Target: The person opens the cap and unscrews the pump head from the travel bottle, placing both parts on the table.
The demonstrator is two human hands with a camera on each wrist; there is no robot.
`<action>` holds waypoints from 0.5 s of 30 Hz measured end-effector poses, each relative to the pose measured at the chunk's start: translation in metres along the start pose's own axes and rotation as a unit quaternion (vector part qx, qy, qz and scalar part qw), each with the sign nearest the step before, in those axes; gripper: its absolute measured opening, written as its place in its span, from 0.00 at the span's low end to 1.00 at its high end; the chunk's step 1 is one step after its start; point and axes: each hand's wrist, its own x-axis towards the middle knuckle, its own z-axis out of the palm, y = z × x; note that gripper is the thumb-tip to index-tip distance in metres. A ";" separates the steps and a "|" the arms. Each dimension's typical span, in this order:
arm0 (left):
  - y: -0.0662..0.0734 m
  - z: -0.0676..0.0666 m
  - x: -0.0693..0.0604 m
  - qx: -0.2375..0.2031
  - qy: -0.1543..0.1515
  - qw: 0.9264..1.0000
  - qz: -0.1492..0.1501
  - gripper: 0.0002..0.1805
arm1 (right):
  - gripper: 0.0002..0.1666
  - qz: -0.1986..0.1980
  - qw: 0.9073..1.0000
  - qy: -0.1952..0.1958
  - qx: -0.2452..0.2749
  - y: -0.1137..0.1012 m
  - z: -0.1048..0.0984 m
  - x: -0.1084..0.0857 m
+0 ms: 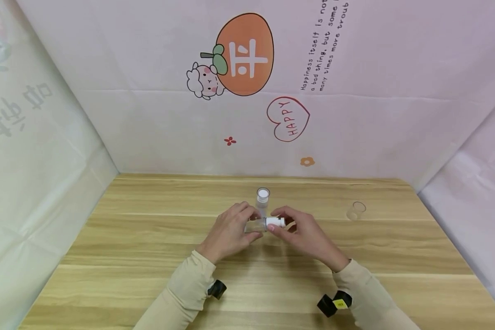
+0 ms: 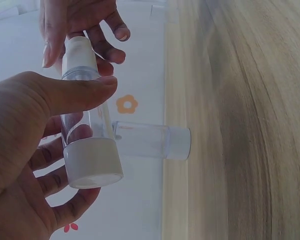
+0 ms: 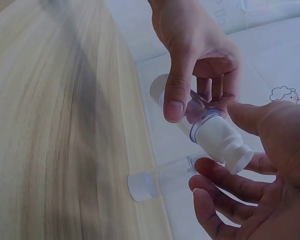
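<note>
Left hand: the left hand (image 1: 228, 230), at centre of the frame in the head view, grips the clear barrel of a bottle (image 1: 255, 225) between thumb and fingers.
Right hand: the right hand (image 1: 307, 233), just right of centre, is parted around the white pump top (image 1: 275, 222); in the left wrist view its thumb stands clear of the part. Whether a fingertip touches it cannot be told.
Bottle position: held at centre of the head view, tilted onto its side, pump top toward the right and white base (image 2: 93, 162) toward the left hand.
Second bottle: a clear tube (image 1: 262, 200) with a white base stands upright on the desk (image 1: 148, 247), just above the held bottle in the head view.
Clear cup: a small clear cup (image 1: 356, 211) sits on the desk at right of centre, well apart from the hands.
Wrist cameras: black units (image 1: 217, 289) show at both cream sleeves (image 1: 185, 288), lower centre and lower right; the right one carries a yellow label (image 1: 340, 304).
Backdrop: a pale printed sheet (image 1: 148, 114) fills the upper frame, with an orange fruit drawing (image 1: 264, 41) at upper centre and a red heart outline (image 1: 288, 119) below it.
</note>
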 end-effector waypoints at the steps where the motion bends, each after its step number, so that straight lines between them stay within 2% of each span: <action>1: 0.000 0.000 0.000 -0.001 0.000 1.000 0.001 0.19 | 0.17 0.000 1.000 0.000 0.001 0.000 0.000 0.000; 5: 0.000 0.000 0.000 -0.009 -0.003 1.000 0.001 0.19 | 0.11 0.000 1.000 0.002 0.001 -0.001 0.001 -0.001; 15: -0.001 -0.001 0.000 -0.016 -0.022 1.000 0.009 0.19 | 0.10 -0.001 1.000 0.005 0.005 0.000 0.004 -0.001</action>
